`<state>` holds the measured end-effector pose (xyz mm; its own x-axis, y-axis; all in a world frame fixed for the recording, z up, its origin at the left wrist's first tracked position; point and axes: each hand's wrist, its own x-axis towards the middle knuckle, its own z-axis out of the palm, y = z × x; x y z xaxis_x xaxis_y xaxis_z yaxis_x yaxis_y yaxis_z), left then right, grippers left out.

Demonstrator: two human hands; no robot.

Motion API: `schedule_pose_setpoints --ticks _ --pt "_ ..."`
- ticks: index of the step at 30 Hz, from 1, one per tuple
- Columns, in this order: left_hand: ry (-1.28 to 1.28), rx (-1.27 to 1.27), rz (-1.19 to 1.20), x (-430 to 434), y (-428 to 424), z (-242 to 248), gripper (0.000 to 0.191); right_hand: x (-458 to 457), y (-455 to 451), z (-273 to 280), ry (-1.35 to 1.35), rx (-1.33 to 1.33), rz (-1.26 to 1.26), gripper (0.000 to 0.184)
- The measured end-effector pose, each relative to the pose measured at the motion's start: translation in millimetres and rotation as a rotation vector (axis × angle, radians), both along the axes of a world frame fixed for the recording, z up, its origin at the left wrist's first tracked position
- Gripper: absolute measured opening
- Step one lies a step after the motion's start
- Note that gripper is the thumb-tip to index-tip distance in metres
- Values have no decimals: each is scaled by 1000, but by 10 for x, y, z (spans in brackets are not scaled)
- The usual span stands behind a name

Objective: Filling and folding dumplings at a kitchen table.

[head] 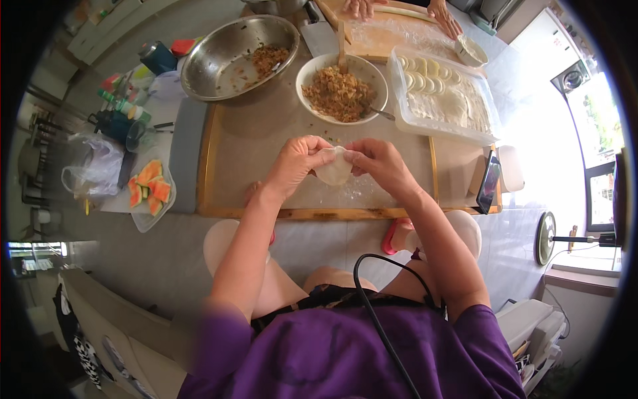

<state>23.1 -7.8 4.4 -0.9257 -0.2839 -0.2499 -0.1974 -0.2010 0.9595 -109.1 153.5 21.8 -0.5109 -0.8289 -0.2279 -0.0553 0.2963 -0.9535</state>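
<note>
Between my two hands a thin round dough wrapper (334, 169) hangs above the table (269, 169). My left hand (299, 162) pinches its upper left edge between thumb and fingers. The opposite edge is gripped the same way by my right hand (377, 163). I cannot tell whether any filling lies inside the wrapper. Just beyond my hands stands a white bowl (302, 102) of chopped filling (336, 92), with a wooden utensil (342, 47) and a metal spoon (384, 114) in it. White flour is scattered on the table below my right hand.
A clear plastic container (443, 128) at the right holds overlapping pale dough pieces (423, 77). Left of the bowl is a steel basin (209, 75) with filling remnants. Another person's hands (446, 20) are over a floured board (398, 35). A phone (488, 182) leans near the right edge.
</note>
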Motion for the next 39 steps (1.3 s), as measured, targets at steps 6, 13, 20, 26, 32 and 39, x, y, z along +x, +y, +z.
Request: schedule_pose_setpoints --ticks 6,13,20,26,32,39 --pt "-9 64 -1 -94 42 80 13 -100 -62 25 302 63 38 28" --pt "25 105 56 -193 105 2 15 -96 -62 -64 248 17 -57 27" --pt "19 152 33 -218 200 -1 12 -151 -19 -117 314 -61 -39 27" --pt "68 63 74 -215 162 -135 12 -161 -29 -97 283 -3 -22 25" --pt "-10 9 19 -207 189 -83 8 -148 -28 -173 337 -98 -13 26" --pt "32 112 72 -185 160 -90 11 -159 -38 -55 310 3 -21 27"
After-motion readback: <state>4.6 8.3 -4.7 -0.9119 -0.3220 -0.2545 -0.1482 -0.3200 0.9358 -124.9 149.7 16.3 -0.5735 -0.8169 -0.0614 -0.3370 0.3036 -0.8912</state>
